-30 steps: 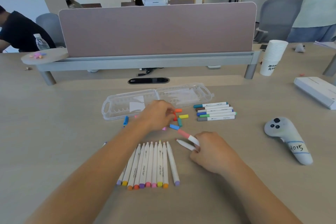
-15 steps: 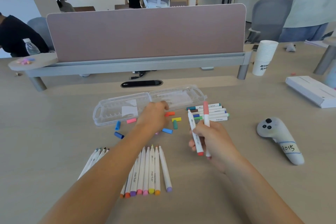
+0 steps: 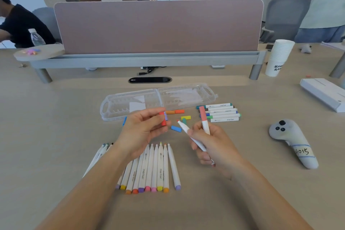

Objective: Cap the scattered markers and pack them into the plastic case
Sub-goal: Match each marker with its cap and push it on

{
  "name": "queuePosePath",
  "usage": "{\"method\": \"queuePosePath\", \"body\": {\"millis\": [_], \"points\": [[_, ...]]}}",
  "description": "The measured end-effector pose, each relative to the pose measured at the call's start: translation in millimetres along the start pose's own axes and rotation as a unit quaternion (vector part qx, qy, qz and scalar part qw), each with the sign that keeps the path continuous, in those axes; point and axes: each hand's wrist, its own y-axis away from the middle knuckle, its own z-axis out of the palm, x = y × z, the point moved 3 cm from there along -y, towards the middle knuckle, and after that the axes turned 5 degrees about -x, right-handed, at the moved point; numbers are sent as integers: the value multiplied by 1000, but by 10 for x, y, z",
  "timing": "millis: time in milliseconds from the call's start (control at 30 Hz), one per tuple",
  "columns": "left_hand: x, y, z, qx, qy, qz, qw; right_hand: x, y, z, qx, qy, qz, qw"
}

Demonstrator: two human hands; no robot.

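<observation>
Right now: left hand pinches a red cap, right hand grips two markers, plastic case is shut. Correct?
No. The head view shows the plastic case lying open. The left hand does pinch the red cap, and the right hand grips two markers.

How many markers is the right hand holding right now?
2. A red-tipped marker with no cap slants up-left out of the right hand grip; a pink-capped marker stands upright beside it. No third shows.

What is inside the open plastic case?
No markers: the plastic case shows only its moulded slots and a white paper slip. The left hand covers a small part of its near edge.
</observation>
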Motion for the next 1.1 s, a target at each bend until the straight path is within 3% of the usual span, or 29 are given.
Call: {"method": "queuePosePath", "body": {"millis": [133, 567, 833, 1000, 1100], "points": [[38, 26, -44, -45, -120, 7, 992, -6, -3, -13, -3, 32, -21, 999], [22, 72, -47, -133, -274, -22, 952, 63, -7, 1, -42, 97, 4, 994], [-24, 71, 130, -174, -299, -24, 938, 110, -42, 91, -38, 161, -85, 983], [15, 53, 114, -123, -263, -18, 957, 123, -105, 64, -12, 195, -133, 972], [150, 41, -47, -54, -245, 12, 968, 102, -99, -5, 33, 184, -168, 968]]}}
